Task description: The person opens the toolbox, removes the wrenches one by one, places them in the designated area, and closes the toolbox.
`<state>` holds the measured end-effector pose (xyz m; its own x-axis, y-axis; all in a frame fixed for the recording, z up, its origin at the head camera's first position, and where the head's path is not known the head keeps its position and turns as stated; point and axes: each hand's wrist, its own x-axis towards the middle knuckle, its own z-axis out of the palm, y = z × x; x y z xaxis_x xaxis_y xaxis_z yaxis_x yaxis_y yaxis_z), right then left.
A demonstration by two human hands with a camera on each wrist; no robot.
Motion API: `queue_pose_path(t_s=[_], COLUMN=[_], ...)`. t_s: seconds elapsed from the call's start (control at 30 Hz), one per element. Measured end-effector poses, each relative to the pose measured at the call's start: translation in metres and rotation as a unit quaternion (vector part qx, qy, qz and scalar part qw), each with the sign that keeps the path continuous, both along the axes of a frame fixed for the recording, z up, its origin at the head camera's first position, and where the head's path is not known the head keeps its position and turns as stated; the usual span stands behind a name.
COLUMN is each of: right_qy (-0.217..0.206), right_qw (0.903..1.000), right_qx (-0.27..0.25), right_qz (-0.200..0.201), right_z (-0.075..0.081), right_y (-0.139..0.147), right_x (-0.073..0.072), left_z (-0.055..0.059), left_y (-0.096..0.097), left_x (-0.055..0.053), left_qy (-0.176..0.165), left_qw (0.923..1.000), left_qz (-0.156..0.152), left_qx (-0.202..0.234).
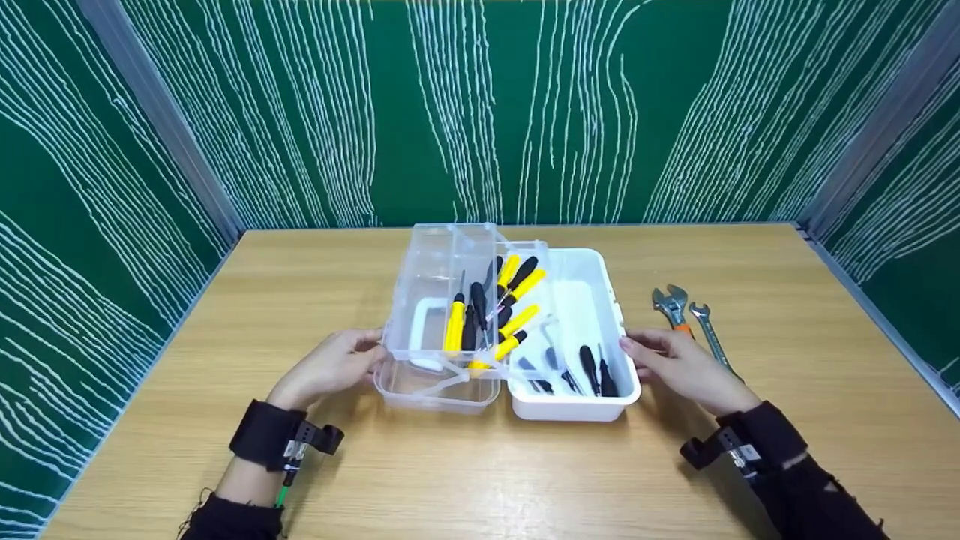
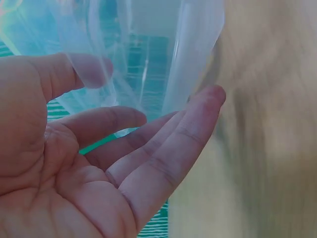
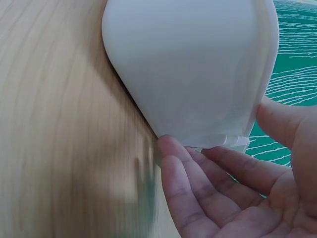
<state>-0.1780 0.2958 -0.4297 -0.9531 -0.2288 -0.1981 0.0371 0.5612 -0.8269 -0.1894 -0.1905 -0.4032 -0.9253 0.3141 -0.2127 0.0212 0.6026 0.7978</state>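
An opened toolbox stands mid-table. Its white base (image 1: pixel 577 409) holds several black-handled tools (image 1: pixel 589 367). To the left lies the clear lid (image 1: pixel 435 401), and above it a clear tray (image 1: pixel 420 285) carries yellow-and-black screwdrivers (image 1: pixel 454 322). My left hand (image 1: pixel 330 367) holds the left edge of the clear plastic; in the left wrist view the thumb shows against the plastic, fingers below. On the opposite side, my right hand (image 1: pixel 682 367) grips the white base, thumb at the rim and fingertips (image 3: pixel 173 146) against the outer wall.
Right of the toolbox lie an adjustable wrench (image 1: pixel 673 306) with an orange handle and a slimmer combination wrench (image 1: pixel 712 337), partly behind the right hand. Green walls (image 1: pixel 517 112) with white lines border the wooden table (image 1: pixel 300 277) at the back and sides.
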Motion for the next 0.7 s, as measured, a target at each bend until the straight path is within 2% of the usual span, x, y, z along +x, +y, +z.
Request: queue_pose_path(t_s=[0.3, 0.47, 0.7], right_qy=[-0.003, -0.007, -0.005], right_qw=[0.9999, 0.9999, 1.0], right_qx=[-0.012, -0.011, -0.005], right_qz=[0.004, 0.003, -0.002], right_z=[-0.002, -0.002, -0.002], right_y=[0.002, 0.002, 0.002], right_x=[0.0, 0.0, -0.001], left_z=[0.015, 0.028, 0.048], left_y=[0.008, 0.014, 0.025], left_x=[0.004, 0.006, 0.008], left_qy=[0.031, 0.062, 0.082], left_qw=[0.9987, 0.9973, 0.9954], left_qz=[0.021, 0.031, 0.049], left_qx=[0.033, 0.026, 0.006])
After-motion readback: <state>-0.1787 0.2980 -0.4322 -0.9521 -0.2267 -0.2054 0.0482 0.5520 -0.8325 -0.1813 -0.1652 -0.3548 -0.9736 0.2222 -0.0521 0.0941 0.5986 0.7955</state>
